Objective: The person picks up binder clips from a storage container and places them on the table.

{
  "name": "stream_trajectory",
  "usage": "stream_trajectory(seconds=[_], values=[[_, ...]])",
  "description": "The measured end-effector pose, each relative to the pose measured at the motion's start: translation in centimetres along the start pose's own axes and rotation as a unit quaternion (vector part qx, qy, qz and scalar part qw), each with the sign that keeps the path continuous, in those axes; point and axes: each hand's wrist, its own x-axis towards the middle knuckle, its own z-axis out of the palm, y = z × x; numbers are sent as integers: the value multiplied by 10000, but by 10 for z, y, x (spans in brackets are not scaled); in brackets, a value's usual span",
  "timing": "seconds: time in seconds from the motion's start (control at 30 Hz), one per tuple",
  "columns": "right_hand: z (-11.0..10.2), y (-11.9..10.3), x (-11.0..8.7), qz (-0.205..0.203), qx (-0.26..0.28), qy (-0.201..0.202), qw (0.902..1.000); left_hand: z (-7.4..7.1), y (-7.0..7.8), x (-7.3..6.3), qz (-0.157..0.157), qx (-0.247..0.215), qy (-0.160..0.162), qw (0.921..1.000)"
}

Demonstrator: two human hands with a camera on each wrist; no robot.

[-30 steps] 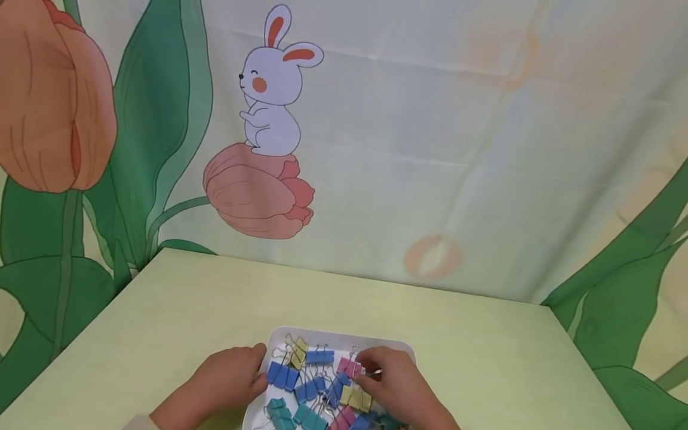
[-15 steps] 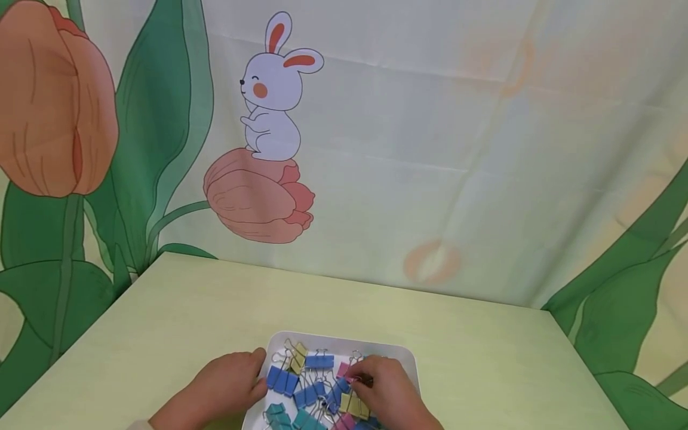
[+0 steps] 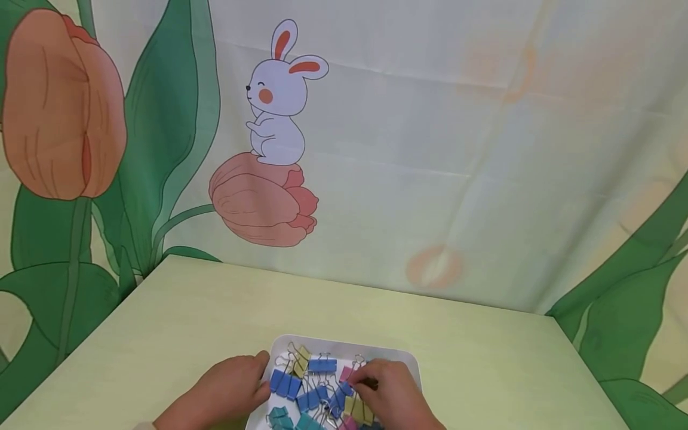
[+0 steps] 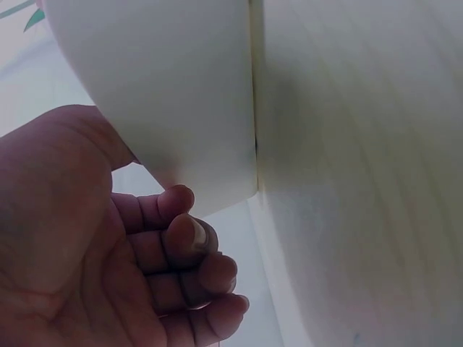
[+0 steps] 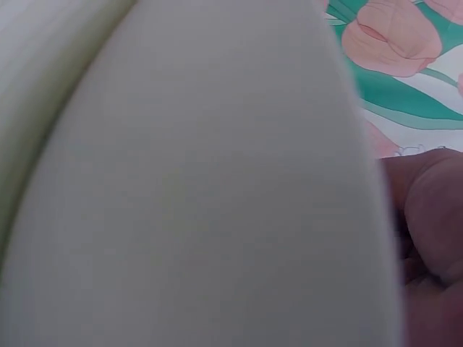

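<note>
A white tray full of binder clips stands at the table's near edge. My left hand grips its left side; in the left wrist view the tray wall runs between thumb and curled fingers. Over the tray's right part, my right hand pinches at a pink binder clip with thumb and index finger, partly covering it. Near it lie a blue binder clip and a yellow binder clip. The right wrist view shows mostly the tray's outer wall, with the hand partly behind it.
More blue, yellow and teal binder clips lie jumbled in the tray, wire handles crossing. The pale green table extends behind and to both sides. A printed cloth with a rabbit and tulips hangs at the back.
My right hand has shifted slightly left, and its thumb and index fingertip have drawn together at the pink binder clip. My left hand stays at the tray's side. The head view has tilted a little.
</note>
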Motion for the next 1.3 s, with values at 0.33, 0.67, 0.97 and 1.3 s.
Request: stream_trajectory(seconds=[0.33, 0.67, 0.97, 1.3], values=[[-19, -12, -5, -183, -34, 468, 9987, 1, -4, -4, 505, 231, 668, 9962], [-43, -15, -12, 389, -41, 1293, 9908, -6, 1, -3, 565, 570, 786, 9937], [-60, -9, -15, 671, 92, 2061, 9762, -5, 3, -6, 405, 926, 671, 9926], [-73, 12, -18, 763, 508, 2617, 9608, 0, 2, -9, 418, 958, 697, 9921]])
